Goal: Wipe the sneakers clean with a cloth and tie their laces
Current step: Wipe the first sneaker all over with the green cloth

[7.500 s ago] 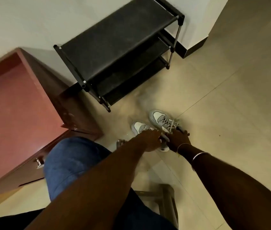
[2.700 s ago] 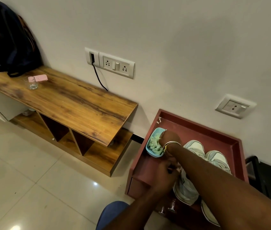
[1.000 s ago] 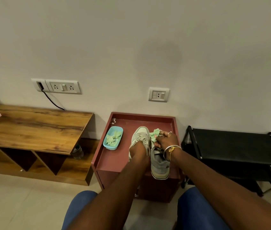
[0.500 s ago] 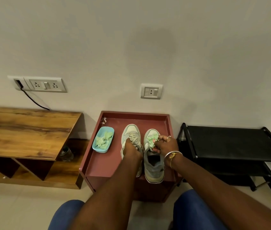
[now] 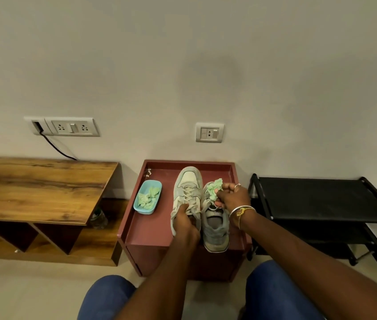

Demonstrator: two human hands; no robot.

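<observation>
"Holding that shoe down for a reason?"

"Yes. My left hand (image 5: 184, 221) grips the left sneaker (image 5: 188, 181) at the lace area, fingers curled over the tongue and side. I reckon that stops it skating about on the red cabinet top (image 5: 150, 229) while I work next to it."

"And the other hand?"

"My right hand (image 5: 230, 197) has the green cloth (image 5: 215, 189) bunched up, pinched between thumb and curled fingers, with a tuft sticking out past the fingertips. It sits over the front of the right sneaker (image 5: 216, 229), which lies just beside the left one, heel toward me, toe toward the wall. Whether the cloth actually touches the upper I cannot tell (my own knuckles hide the spot)."

"Why both shoes up on the cabinet?"

"I'd say it puts them within easy reach as I sit, and the raised rim guards the edges. The blue dish (image 5: 143, 212) with spare cloths (image 5: 148, 198) stands to the left of the shoes, near but not touching, handy for swapping a dirty one."

"Laces?"

"The laces (image 5: 188, 192) on the left sneaker look loose, with no bow that I can see. Tying comes after wiping, I think, since rubbing around a finished knot is awkward"
</observation>
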